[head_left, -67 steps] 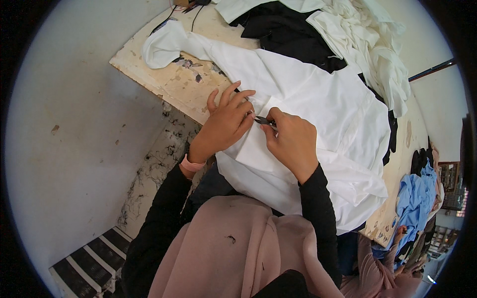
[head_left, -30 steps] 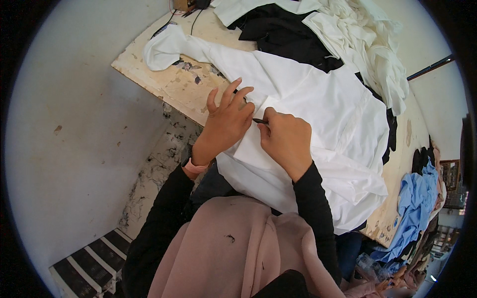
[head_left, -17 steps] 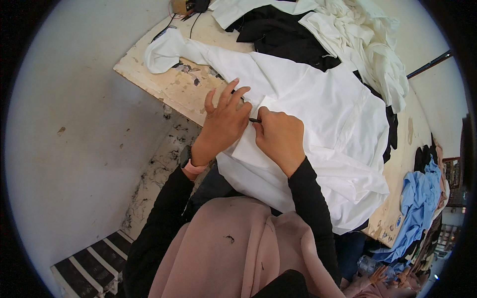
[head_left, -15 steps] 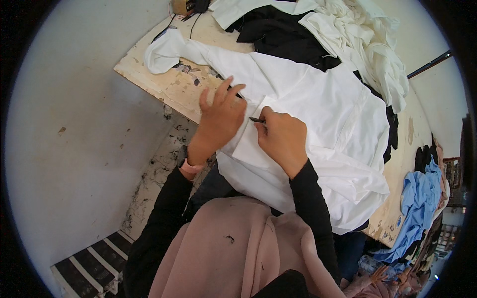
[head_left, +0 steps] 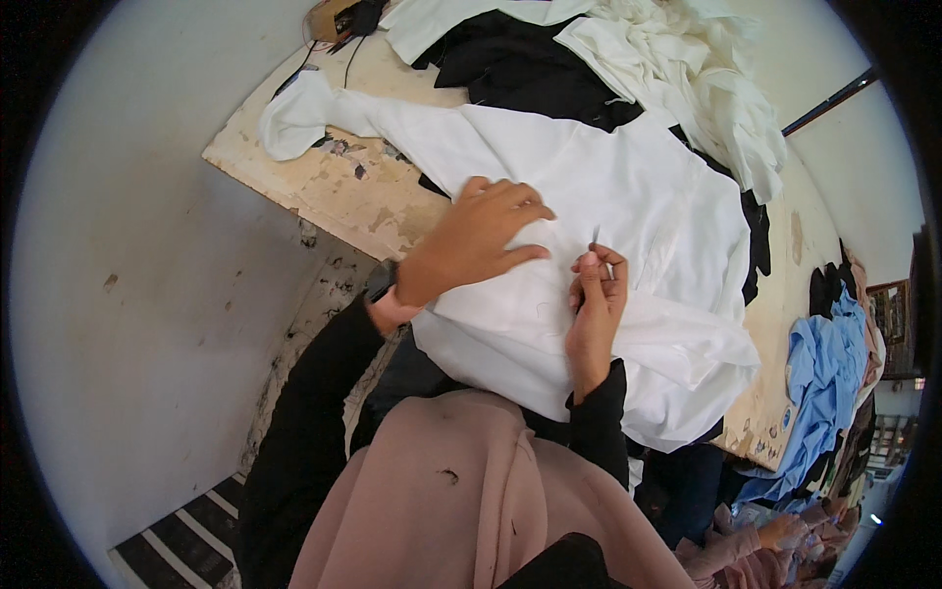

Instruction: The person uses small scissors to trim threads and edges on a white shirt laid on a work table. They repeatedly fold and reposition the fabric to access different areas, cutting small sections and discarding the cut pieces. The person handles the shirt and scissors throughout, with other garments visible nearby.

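Observation:
A white garment (head_left: 628, 182) lies spread over the worktable (head_left: 388, 201), with one long sleeve stretching to the far left and its near part hanging over the front edge. My left hand (head_left: 476, 240) is over the garment's left side, fingers spread and slightly bent, with nothing in them. Whether its fingertips touch the cloth I cannot tell. To the right of it, my right hand (head_left: 599, 299) is turned palm up and closed around a small pointed metal tool (head_left: 596, 236). The tool's thin tip sticks up past my fingers; the rest is hidden in my grip.
Black cloth (head_left: 530, 64) and a heap of white cloth (head_left: 677, 59) lie at the back. A small brown box (head_left: 329, 20) with dark cords sits at the far left corner. Blue garments (head_left: 824, 373) hang at the right, near another person's hand (head_left: 780, 530).
My left hand has moved right across the garment. My right hand has shifted right, away from the folded edge, and turned palm up, raising the tool's tip.

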The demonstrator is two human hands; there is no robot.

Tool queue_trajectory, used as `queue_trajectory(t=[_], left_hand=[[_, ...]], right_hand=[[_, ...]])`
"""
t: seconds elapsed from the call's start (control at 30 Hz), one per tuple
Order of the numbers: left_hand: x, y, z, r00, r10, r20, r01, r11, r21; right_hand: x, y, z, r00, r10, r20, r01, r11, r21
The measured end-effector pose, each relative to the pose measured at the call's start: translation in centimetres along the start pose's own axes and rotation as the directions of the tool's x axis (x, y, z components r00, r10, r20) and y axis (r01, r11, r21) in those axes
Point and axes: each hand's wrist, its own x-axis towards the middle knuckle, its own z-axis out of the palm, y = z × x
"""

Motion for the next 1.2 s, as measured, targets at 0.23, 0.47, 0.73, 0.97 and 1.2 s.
queue_trajectory(t=[0.23,0.47,0.73,0.97,1.2], left_hand=[[4.5,-3.2,2.1,0.983,-0.047,0.179,0.109,0.927,-0.359],[1.8,-8.5,-4.6,0.920,-0.337,-0.200,0.264,0.910,-0.321],[-2.2,-4.4,-5.2,0.979,-0.198,-0.057,0.192,0.976,-0.100],[-0.8,0.5,0.2,0.930,-0.313,-0.195,0.343,0.928,0.145],[-1.0,0.3,0.2,0.823,-0.508,-0.253,0.461,0.859,-0.223]], right_hand=[[-0.3,1.0,-0.5,0.995,-0.093,0.044,0.096,0.993,-0.069],[-0.3,1.7,-0.6,0.997,-0.072,0.023,0.074,0.993,-0.094],[-0.5,1.3,0.0,0.991,-0.129,0.021,0.129,0.991,-0.027],[-0.6,0.3,-0.2,0.993,-0.107,0.049,0.110,0.992,-0.061],[-0.7,-1.0,-1.0,0.990,-0.129,0.064,0.142,0.939,-0.314]])
